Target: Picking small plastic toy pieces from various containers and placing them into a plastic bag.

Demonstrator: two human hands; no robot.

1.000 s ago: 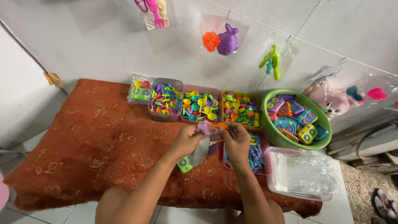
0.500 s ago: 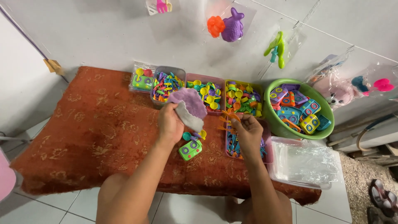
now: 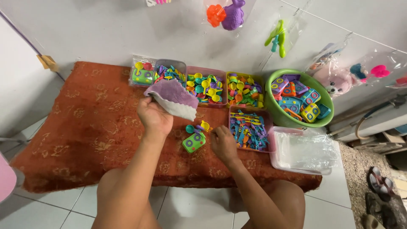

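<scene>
Head view: the only view, looking down on a low table under a rust-red patterned cloth that fills the middle of the frame.
Left hand: the left hand, left of centre, is closed around a purple and white fuzzy cloth, pinching its lower edge so that the cloth is lifted above the table.
Right hand: the right hand, just right of centre, rests on the table with fingers curled, fingertips touching small toy pieces; whether it grips one cannot be told.
Loose toys: a green square plastic toy stove with purple rings lies between the two hands, with a teal spoon and a yellow cup just above it.
Pink tray: a pink tray of blue and purple toy utensils sits just to the right of the right hand.
Back row: along the upper centre stand a clear bag of toys, a grey tub, a pink tray of cups and a yellow tray.
Green bowl: a round green plastic bowl of toy stoves sits at the upper right.
Clear box: a transparent box of plastic bags lies at the right, below the bowl.
</scene>
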